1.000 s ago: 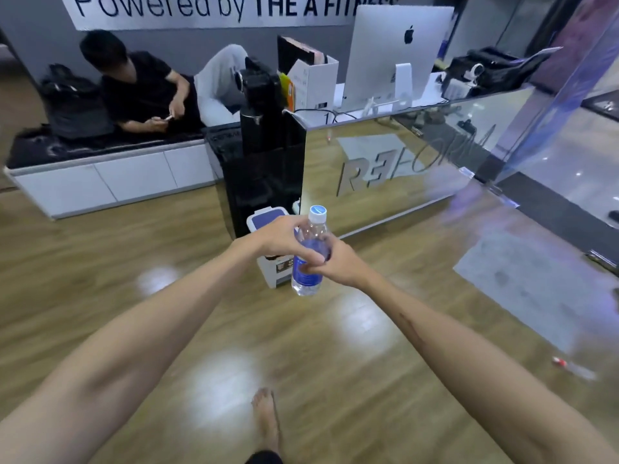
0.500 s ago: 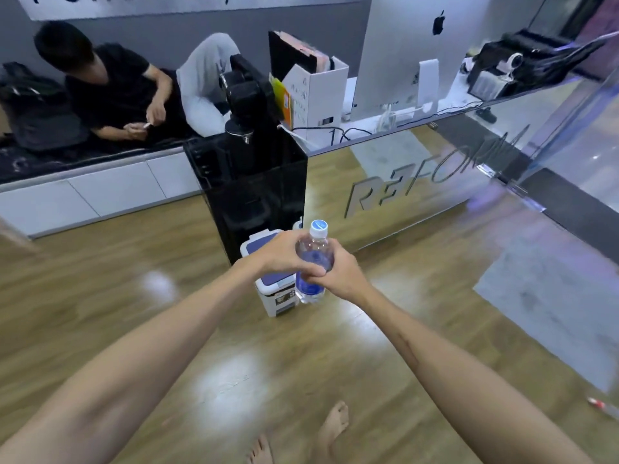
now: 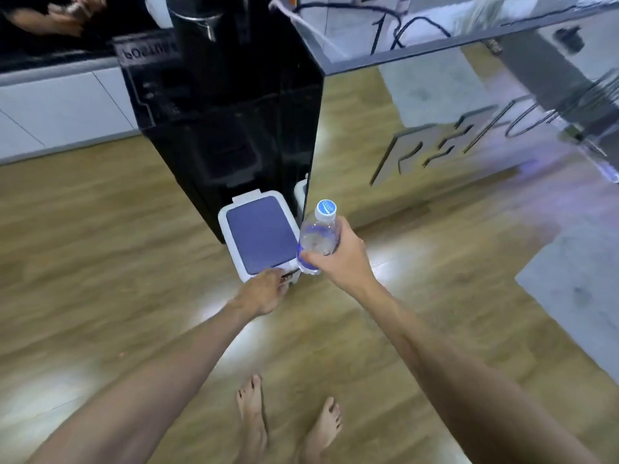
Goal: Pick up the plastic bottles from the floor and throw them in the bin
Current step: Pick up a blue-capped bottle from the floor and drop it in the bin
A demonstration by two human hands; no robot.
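Observation:
A clear plastic bottle (image 3: 317,237) with a blue label and a white-and-blue cap stands upright in my right hand (image 3: 341,259), which grips it round the lower body, just right of the bin. The small white bin (image 3: 234,256) with a blue lid (image 3: 261,234) sits on the wooden floor against a black cabinet, and the lid lies down. My left hand (image 3: 264,291) reaches to the bin's front edge, its fingertips touching the white rim below the lid. How those fingers curl is hidden behind the hand.
A tall black cabinet (image 3: 227,122) rises right behind the bin. A mirrored reception counter (image 3: 469,128) runs off to the right. White low cabinets (image 3: 60,105) line the back left. A grey mat (image 3: 576,289) lies on the floor at right. My bare feet (image 3: 288,426) stand below.
I have stepped closer to the bin. My left hand let go of the bottle and dropped to the bin's front edge, while my right hand kept the bottle.

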